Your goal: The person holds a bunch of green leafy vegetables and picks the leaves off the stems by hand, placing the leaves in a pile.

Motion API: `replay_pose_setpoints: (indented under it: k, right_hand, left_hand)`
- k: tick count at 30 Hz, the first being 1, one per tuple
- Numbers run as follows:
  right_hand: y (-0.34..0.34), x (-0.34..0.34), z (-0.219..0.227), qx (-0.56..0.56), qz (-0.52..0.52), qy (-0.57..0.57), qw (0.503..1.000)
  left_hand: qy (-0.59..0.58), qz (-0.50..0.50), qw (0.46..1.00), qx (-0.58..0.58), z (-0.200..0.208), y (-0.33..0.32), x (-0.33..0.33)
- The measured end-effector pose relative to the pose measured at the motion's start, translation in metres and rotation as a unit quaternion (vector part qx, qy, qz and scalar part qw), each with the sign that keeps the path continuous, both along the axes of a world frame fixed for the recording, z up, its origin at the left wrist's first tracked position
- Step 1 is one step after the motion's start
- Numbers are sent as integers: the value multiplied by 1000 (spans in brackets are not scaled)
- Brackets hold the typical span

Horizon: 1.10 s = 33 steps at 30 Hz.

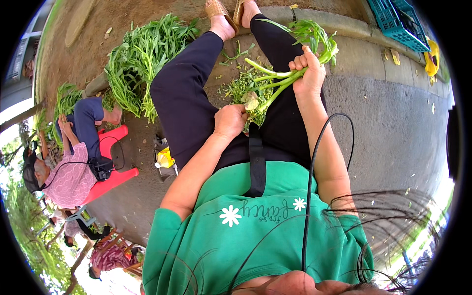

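In my right hand (309,76) is a small bunch of leafy green vegetable stems (278,81), the fingers wrapped round it. Its leaves droop past the fist at the upper right, and the pale cut stems point left and down. My left hand (230,121) is closed in a pinch at a wilted yellowish leaf (250,101), close to the lower stem ends. Below the stems, between my legs, lies a heap of plucked leaves and trimmings (236,90). A large pile of the same long-leaved greens (147,59) is on the ground beyond my left knee.
At the far right stand a teal plastic crate (398,24) and a yellow bag (432,58), beside a concrete kerb (339,27). To my left are a bottle with yellow liquid (164,158) and a person on a red stool (110,140). A black cable (310,191) hangs by my right arm.
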State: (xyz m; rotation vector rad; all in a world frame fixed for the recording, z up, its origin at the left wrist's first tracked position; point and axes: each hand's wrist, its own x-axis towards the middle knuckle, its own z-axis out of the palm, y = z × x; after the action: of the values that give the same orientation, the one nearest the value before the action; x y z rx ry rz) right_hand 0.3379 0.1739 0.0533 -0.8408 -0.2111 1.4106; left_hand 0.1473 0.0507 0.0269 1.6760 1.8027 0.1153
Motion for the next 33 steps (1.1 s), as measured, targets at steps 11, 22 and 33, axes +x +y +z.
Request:
replay_pose_setpoints:
  k: [11, 22, 33]
  right_hand:
    - [-7, -9, -5, 37, 28, -63, 997]
    - [-11, -8, -3, 62, 110, -94, 988]
    - [-16, -30, -19, 126, 246, -336, 900]
  left_hand:
    - [-220, 172, 931, 235, 27, 13, -12]
    - [-127, -68, 916, 376, 91, 86, 49]
    - [-391, 205, 896, 50, 51, 118, 61]
